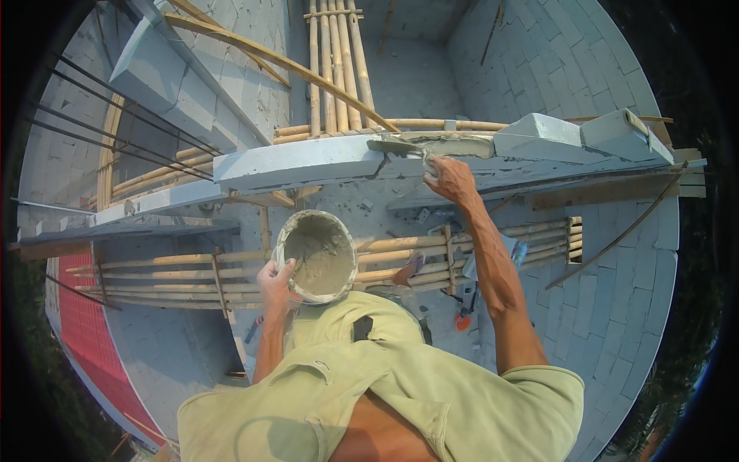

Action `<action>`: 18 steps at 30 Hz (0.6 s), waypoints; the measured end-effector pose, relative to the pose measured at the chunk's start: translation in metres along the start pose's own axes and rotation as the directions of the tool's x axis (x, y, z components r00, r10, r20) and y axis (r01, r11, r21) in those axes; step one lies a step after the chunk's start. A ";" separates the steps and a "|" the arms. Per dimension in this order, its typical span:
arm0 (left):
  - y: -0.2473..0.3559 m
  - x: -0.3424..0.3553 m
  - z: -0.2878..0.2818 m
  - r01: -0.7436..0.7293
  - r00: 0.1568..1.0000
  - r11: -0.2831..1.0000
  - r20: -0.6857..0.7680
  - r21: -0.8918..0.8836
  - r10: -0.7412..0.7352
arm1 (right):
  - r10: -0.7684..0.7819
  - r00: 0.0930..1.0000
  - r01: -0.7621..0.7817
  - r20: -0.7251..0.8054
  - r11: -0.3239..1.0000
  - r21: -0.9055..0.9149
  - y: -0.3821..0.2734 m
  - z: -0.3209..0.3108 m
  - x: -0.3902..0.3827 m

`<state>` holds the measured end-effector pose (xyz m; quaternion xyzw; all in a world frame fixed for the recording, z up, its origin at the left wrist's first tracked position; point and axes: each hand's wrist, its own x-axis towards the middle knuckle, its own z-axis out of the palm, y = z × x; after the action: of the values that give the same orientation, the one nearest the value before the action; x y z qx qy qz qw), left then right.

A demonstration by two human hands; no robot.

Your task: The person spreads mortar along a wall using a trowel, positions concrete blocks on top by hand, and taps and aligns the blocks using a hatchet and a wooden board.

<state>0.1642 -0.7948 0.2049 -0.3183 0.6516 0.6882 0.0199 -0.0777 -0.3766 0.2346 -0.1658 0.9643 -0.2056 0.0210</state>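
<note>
My left hand [275, 283] grips the side of a round bucket [283, 239] with a mortar-smeared rim, tilted toward me. Wet grey mortar [317, 266] lies inside it. My right arm reaches forward, and the right hand [452, 179] is closed round a trowel; the handle is mostly hidden by the fingers. The trowel blade [394, 146] points left, over the top of the block wall, by the end of a long pale block [300, 163]. Fresh mortar [454, 145] is spread along the wall top between that block and another pale block [539, 132] to the right.
Below me runs a bamboo scaffold [169, 276], with a sandalled foot [410, 268] on it. More bamboo poles [336, 73] stand beyond the wall, crossed by a slanting pole [277, 65]. Steel rods [138, 115] jut out at left. Orange-tipped tools [463, 319] lie below my right arm.
</note>
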 end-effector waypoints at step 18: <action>-0.023 0.008 -0.010 -0.018 1.000 0.999 -0.022 0.027 0.019 | 0.502 0.734 -0.661 0.458 0.371 0.652 -0.061 0.030 -0.060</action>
<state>0.1719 -0.8033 0.1809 -0.3196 0.6637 0.6761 0.0106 0.0007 -0.4209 0.2300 0.1945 0.7607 -0.5665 0.2503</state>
